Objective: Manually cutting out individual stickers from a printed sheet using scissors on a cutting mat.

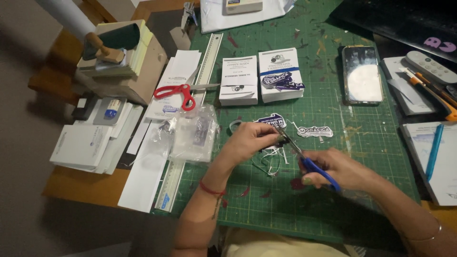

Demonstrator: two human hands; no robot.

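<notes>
Two hands trimming sticker.
L hand (250,139) fingers pinch thin, floppy sticker (272,138) at edge; R hand (335,167) fingers curled through blue scissors (304,159).

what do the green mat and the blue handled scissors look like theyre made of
Green mat: looks like matte vinyl or rubber, given the printed grid and paint stains. Blue-handled scissors in the right hand: seemingly metal blades, grey and thin, with handles that look like smooth moulded plastic.

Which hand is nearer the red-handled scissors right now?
Left. The left hand is right of and below the red-handled scissors; the right hand, gripping blue-handled scissors, is farther right.
</notes>
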